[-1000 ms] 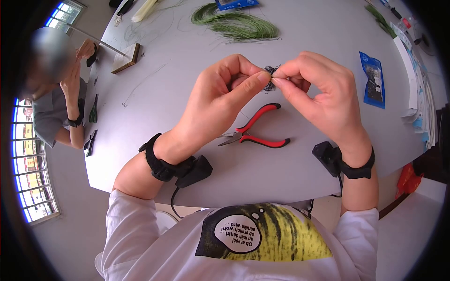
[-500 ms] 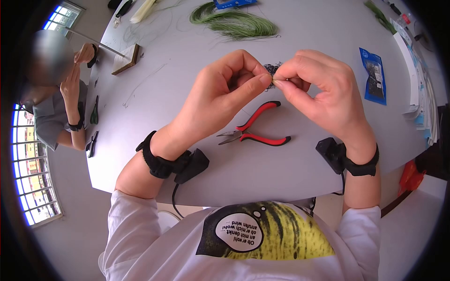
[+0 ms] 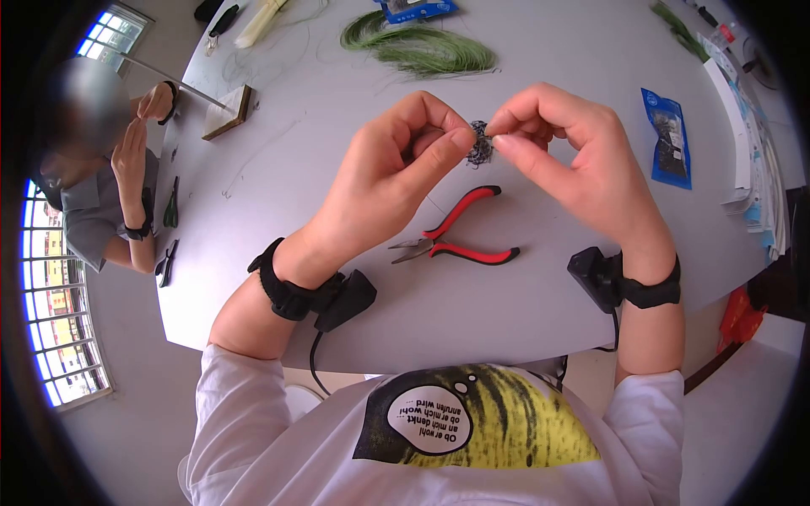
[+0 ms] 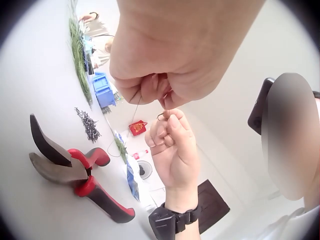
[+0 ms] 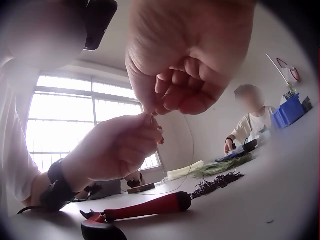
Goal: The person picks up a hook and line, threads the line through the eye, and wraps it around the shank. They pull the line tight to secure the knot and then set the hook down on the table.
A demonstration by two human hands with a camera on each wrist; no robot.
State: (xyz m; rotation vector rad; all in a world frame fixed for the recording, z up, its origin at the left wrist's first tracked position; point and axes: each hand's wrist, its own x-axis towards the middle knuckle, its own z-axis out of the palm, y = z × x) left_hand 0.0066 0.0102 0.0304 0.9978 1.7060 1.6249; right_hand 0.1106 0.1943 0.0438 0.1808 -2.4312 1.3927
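Observation:
My left hand (image 3: pixel 392 169) and right hand (image 3: pixel 586 160) meet fingertip to fingertip above the table, with a small gap between them in the head view. Between thumb and forefinger, the right hand pinches a small curved hook (image 4: pixel 161 116), brownish in the left wrist view. A thin line (image 5: pixel 193 145) hangs in a loose loop below the hands, and the left hand pinches it with curled fingers. Behind the fingertips lies a pile of small dark hooks (image 3: pixel 480 155). Red-and-black pliers (image 3: pixel 472 253) lie with jaws spread on the table nearer my body.
A bundle of green strands (image 3: pixel 422 49) lies at the back, near one blue packet (image 3: pixel 418 8). Another blue packet (image 3: pixel 667 139) is at the right. On the left are a wooden block (image 3: pixel 226 114), scissors (image 3: pixel 171 202) and a seated person (image 3: pixel 114 185).
My fingertips, touching before, have come slightly apart, the left hand shifting a little left. The right thumb and forefinger have spread slightly. The pliers stay put.

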